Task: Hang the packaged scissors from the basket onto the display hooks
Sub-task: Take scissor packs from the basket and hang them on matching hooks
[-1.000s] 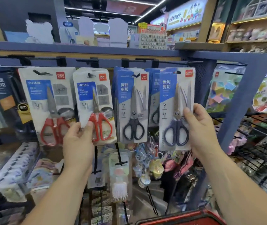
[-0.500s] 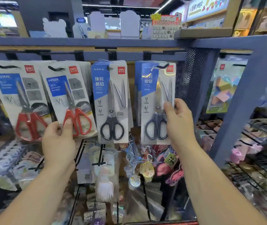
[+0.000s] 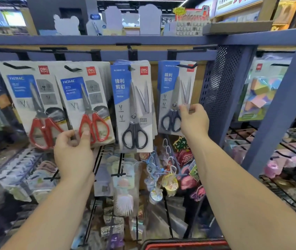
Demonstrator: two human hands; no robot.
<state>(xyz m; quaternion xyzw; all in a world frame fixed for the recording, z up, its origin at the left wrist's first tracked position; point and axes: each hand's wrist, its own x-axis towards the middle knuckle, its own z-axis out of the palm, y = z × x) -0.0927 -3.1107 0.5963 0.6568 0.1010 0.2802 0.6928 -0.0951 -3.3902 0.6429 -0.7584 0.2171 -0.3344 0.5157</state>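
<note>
Four rows of packaged scissors hang from black display hooks [image 3: 187, 65] under a blue shelf rail. My left hand [image 3: 74, 152] pinches the bottom edge of a red-handled scissors pack [image 3: 86, 105], its thumb on the card front. Another red-handled pack [image 3: 33, 105] hangs to its left. A black-handled pack [image 3: 133, 105] hangs in the middle. My right hand [image 3: 194, 120] grips the right edge of the rightmost black-handled scissors pack [image 3: 175, 98], which hangs on its hook. The red rim of the basket [image 3: 185, 245] shows at the bottom edge.
A perforated blue metal panel [image 3: 219, 91] and a slanted blue post [image 3: 277, 105] stand right of the scissors. Small trinkets and keychains [image 3: 161, 170] hang on lower hooks. Colourful packs [image 3: 262, 91] hang at the far right, above wire baskets [image 3: 291, 177].
The view tilted down and drew closer. My right hand slid from the pack's lower right up to its right edge near the pivot. My left hand keeps its pinch on the red-handled pack.
</note>
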